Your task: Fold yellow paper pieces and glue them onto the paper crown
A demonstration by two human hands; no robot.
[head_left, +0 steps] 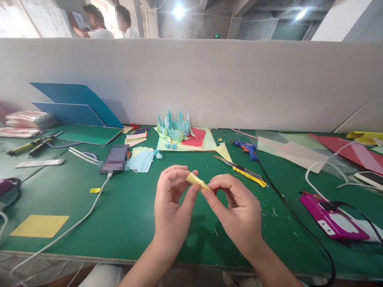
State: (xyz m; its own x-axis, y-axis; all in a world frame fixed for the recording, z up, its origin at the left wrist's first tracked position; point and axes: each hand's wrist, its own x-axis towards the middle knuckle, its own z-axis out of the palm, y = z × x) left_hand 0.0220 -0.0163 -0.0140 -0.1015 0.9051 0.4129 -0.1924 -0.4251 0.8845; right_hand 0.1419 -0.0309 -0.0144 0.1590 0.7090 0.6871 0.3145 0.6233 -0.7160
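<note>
Above the green table, a small folded piece of yellow paper (195,179) is held between my two hands. My left hand (175,195) pinches its wider end between thumb and fingers. The narrow, pointed end sits in the pinch of my right hand (236,203). Beyond them stands a blue and green folded-paper flower (174,128), on pale sheets beside a red paper square (194,137). A yellow utility knife (247,174) lies just past my right hand, with a yellow paper scrap (224,152) near its blade.
A blue glue gun (245,148) trails a black cord along the right. Further right lies a magenta power strip (332,219). Light blue paper slips (142,160) and a phone-like device (115,159) on a white cable lie left, near a yellow sheet (40,226). A white partition (191,83) closes the back.
</note>
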